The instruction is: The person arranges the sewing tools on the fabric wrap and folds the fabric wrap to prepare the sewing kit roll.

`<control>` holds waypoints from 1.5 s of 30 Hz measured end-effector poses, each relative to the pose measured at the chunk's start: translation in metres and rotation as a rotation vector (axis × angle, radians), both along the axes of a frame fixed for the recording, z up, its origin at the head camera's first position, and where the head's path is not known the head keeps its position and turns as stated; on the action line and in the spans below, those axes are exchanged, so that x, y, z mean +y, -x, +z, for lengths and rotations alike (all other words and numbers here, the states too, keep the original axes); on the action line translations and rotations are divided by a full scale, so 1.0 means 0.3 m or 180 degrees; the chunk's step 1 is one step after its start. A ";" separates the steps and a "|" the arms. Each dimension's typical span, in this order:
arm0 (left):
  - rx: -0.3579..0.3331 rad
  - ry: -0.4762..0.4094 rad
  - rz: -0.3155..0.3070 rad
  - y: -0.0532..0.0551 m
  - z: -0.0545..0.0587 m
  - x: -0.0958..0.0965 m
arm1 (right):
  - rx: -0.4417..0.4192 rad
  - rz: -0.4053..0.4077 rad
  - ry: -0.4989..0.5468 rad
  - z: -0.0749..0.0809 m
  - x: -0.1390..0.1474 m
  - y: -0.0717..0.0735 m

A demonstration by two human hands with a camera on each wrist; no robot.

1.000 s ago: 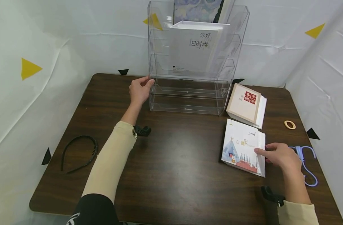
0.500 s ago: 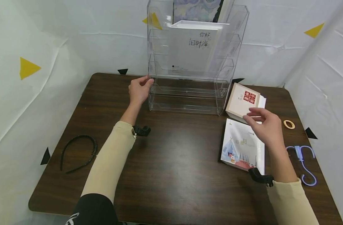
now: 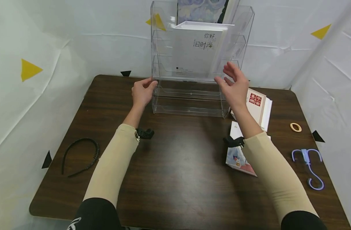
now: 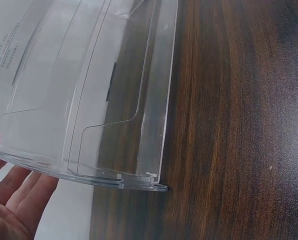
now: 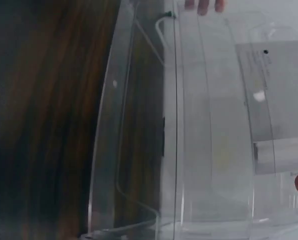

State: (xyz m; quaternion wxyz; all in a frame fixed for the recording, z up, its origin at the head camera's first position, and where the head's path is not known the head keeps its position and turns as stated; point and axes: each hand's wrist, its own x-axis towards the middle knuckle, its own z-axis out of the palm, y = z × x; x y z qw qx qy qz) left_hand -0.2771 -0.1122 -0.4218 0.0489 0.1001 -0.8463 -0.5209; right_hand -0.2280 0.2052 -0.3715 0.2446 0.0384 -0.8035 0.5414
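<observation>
A clear acrylic rack (image 3: pixel 189 111) with several tiers stands at the back of the table. My left hand (image 3: pixel 142 92) grips its left side panel, thumb in front and fingers behind, as the left wrist view shows. My right hand (image 3: pixel 235 84), holding nothing, hovers before the rack's right side with fingers apart; whether it touches the panel cannot be told. A grey-white book (image 3: pixel 196 54) with Chinese lettering leans in a middle tier. Higher up sits another book (image 3: pixel 202 11) with a bluish painted cover.
Right of the rack lie a beige book (image 3: pixel 254 110) with red characters and a white illustrated book (image 3: pixel 235 156), partly hidden by my right arm. A wooden ring (image 3: pixel 295 127) and a blue-purple hooked object (image 3: pixel 309 163) lie farther right. A black headband (image 3: pixel 66 156) lies at left.
My right hand has left the white illustrated book's right edge and moved up and left, past the beige book, to the rack's right side. The left hand stays on the rack.
</observation>
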 end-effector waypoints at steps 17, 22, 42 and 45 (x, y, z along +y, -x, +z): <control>-0.0021 -0.0062 -0.0025 -0.005 -0.001 0.028 | -0.0187 -0.0454 0.0227 0.027 -0.066 0.186; 0.0017 -0.0076 -0.0012 -0.006 -0.010 0.023 | -0.0447 -0.0259 -0.0003 0.044 -0.047 0.213; 0.0054 -0.0165 0.0034 0.002 -0.016 0.022 | -0.0581 0.0303 0.0057 0.082 -0.025 0.246; 0.0061 -0.0187 0.0046 0.002 -0.023 0.028 | -0.0502 0.0333 -0.0024 0.101 -0.020 0.247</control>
